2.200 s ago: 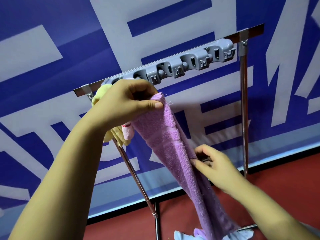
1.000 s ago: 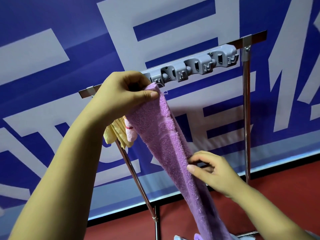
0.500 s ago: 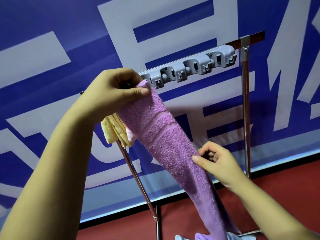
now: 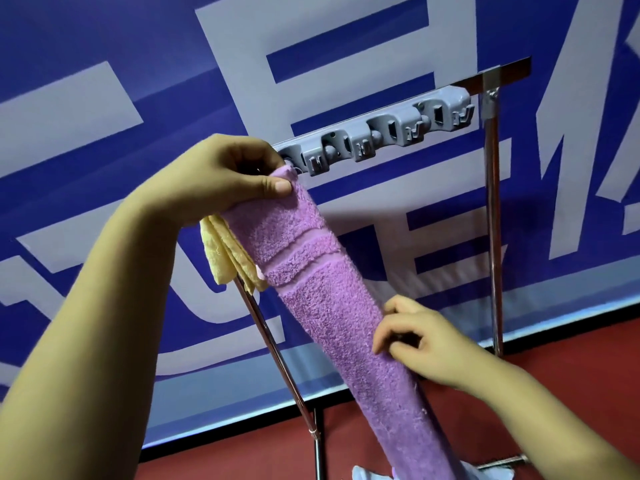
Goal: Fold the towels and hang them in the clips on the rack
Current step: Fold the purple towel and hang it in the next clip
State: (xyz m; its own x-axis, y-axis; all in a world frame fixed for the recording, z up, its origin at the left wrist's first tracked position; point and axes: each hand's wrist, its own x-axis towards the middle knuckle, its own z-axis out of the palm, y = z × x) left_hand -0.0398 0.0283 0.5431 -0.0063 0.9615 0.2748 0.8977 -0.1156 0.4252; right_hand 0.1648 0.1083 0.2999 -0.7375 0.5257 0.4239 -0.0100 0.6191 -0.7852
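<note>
A long purple towel (image 4: 332, 306) hangs as a folded strip from the top of the rack down past the bottom edge. My left hand (image 4: 225, 178) pinches its top end right at the left part of the grey clip strip (image 4: 391, 129). My right hand (image 4: 419, 341) grips the towel's right edge about halfway down. A yellow towel (image 4: 225, 261) hangs behind my left wrist, with a bit of pink cloth showing beside it. Whether the purple towel's tip sits inside a clip is hidden by my fingers.
The metal rack has a top bar (image 4: 498, 72), a right upright (image 4: 493, 216) and a slanted left leg (image 4: 277, 351). A blue and white banner (image 4: 138, 64) covers the wall behind. Red floor (image 4: 554, 368) lies below, with light cloths (image 4: 367, 474) at the bottom edge.
My left hand has lifted the purple towel's top end up to the clip strip. The towel has turned flatter toward me, and my right hand has shifted its hold on the edge.
</note>
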